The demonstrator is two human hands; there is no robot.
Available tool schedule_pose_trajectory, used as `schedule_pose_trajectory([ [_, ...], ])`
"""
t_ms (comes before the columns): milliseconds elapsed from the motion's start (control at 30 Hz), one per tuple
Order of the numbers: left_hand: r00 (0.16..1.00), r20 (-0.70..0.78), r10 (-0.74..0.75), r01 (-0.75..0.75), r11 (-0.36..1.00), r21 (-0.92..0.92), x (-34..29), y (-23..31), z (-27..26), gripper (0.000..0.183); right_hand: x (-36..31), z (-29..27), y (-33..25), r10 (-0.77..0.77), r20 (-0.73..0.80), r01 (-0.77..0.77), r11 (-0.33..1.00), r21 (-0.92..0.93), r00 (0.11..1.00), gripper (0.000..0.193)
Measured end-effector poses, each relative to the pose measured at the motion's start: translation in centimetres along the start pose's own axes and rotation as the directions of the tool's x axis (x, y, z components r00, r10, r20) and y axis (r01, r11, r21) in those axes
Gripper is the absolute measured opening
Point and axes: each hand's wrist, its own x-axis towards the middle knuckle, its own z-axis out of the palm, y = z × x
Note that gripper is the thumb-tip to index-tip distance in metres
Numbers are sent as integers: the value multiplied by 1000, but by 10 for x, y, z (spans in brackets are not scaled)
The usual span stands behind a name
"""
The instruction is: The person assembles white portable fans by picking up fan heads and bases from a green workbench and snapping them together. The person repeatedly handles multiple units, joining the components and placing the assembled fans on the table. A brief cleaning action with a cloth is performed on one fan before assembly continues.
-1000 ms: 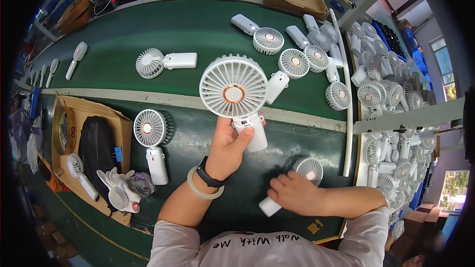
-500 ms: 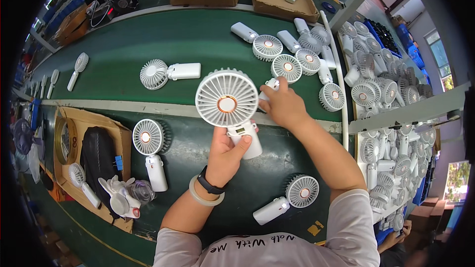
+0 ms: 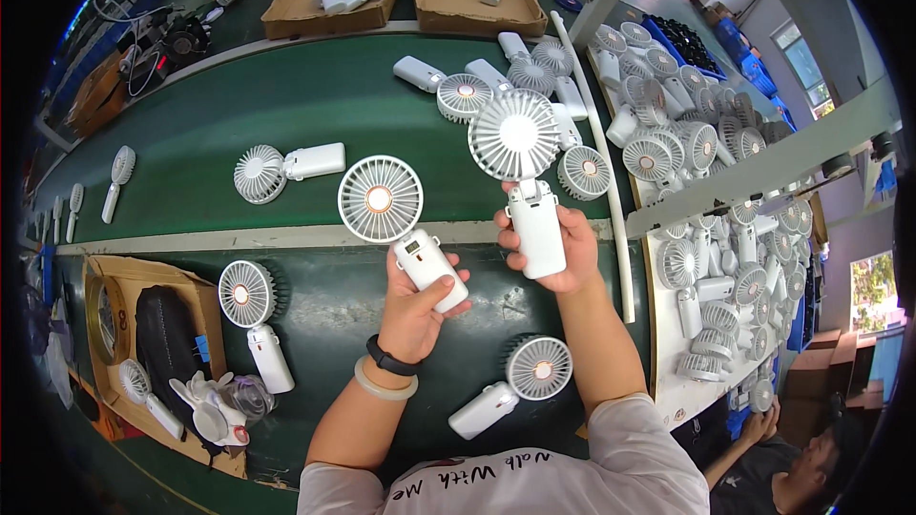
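Note:
My left hand (image 3: 416, 310) is closed round the handle of a white handheld fan (image 3: 380, 198). That fan's round head points up, with a copper-coloured ring at its centre and a small dark display below. Held upright in my right hand (image 3: 574, 253) is a second white handheld fan (image 3: 516, 133), its plain back side facing me. Both are raised over the green work surface. Nearer to me lies another fan (image 3: 539, 369), tilted to the right. One more fan (image 3: 247, 296) rests left of my left hand.
Behind my hands, a green conveyor belt (image 3: 191, 157) carries several fans. A cardboard box (image 3: 196, 272) with a black pouch stands at the left. A white table (image 3: 673, 396) at the right is piled with fans. Two cardboard trays (image 3: 286, 24) sit beyond the belt. Other people are at far left and lower right.
My right hand has lifted a fan off the belt and brought it up beside the other. My left hand's fan has shifted left and lower. The whole view has turned somewhat.

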Motion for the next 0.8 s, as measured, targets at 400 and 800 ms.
schedule_pose_trajectory([
  [400, 978, 58, 201, -204, 977, 57, 8, 1, -30, 27, 14, -5, 43, -216, -205, 34, 763, -645, 955, 52],
  [800, 964, 133, 231, -239, 970, 51, 11, -5, -34, 41, 15, -20, 45, -335, -176, 72, 612, -787, 926, 44],
])
